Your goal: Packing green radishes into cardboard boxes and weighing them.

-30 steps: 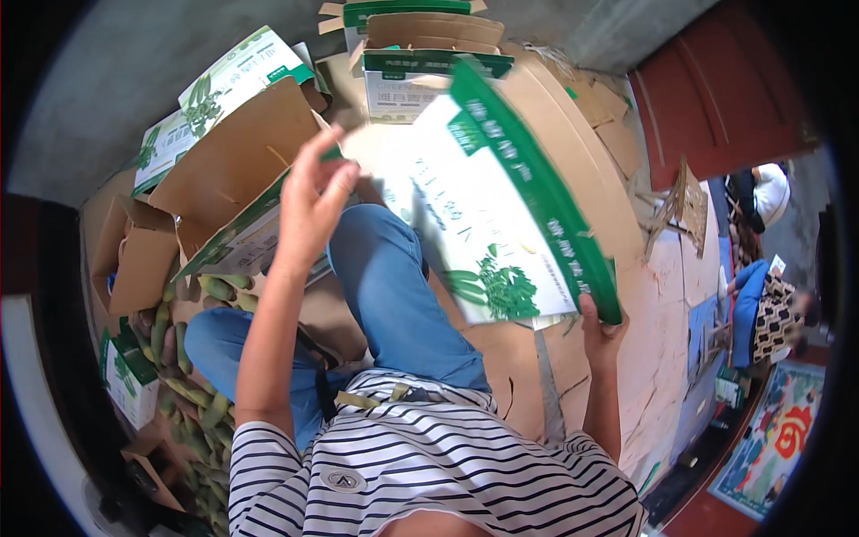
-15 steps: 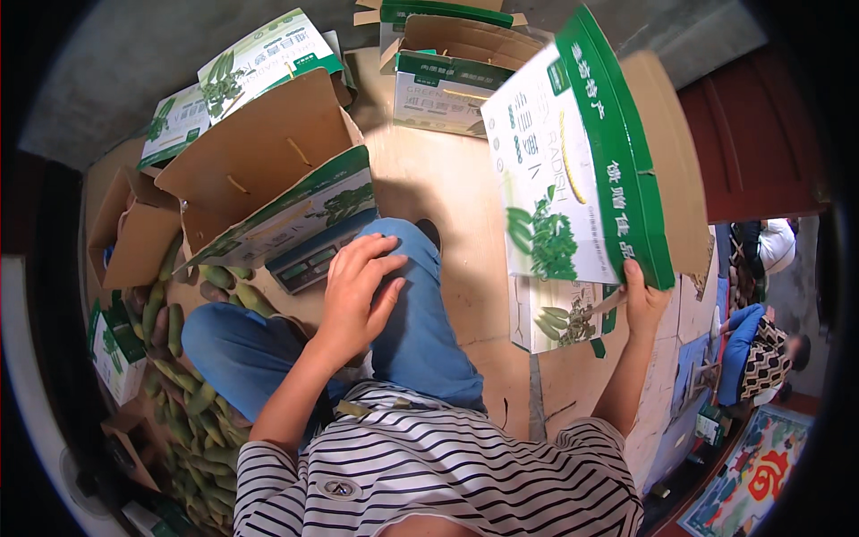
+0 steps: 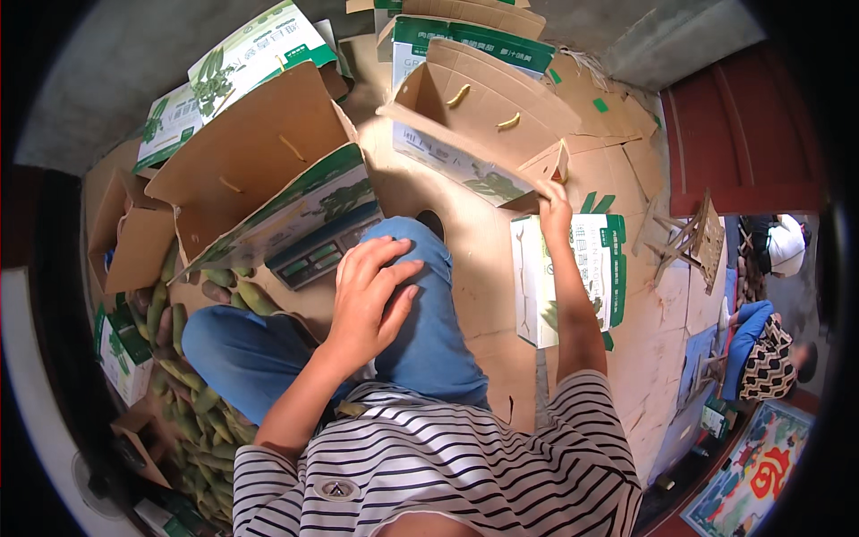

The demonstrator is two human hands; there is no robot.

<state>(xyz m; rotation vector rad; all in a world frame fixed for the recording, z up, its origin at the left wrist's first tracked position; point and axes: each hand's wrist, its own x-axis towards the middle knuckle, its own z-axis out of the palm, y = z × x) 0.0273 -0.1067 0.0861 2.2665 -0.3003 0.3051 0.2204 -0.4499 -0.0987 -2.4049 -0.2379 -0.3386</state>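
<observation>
My right hand (image 3: 554,202) grips the near flap of an opened cardboard box (image 3: 474,125), printed green and white outside, brown inside, held tilted out in front of me. My left hand (image 3: 369,291) rests open on my knee in blue jeans (image 3: 420,331), fingers spread, holding nothing. Just beyond that hand a grey weighing scale (image 3: 324,252) lies on the ground, under the edge of a second large open box (image 3: 259,170).
A flat folded carton (image 3: 573,277) lies under my right arm. More cartons (image 3: 465,27) are stacked at the back. Green mangoes (image 3: 183,358) are heaped at my left. A small wooden stool (image 3: 682,240) and a seated person (image 3: 761,349) are to the right.
My right hand swung the flat carton down and away from me, and it now stands opened out as a box. My left hand came down from the air onto my knee.
</observation>
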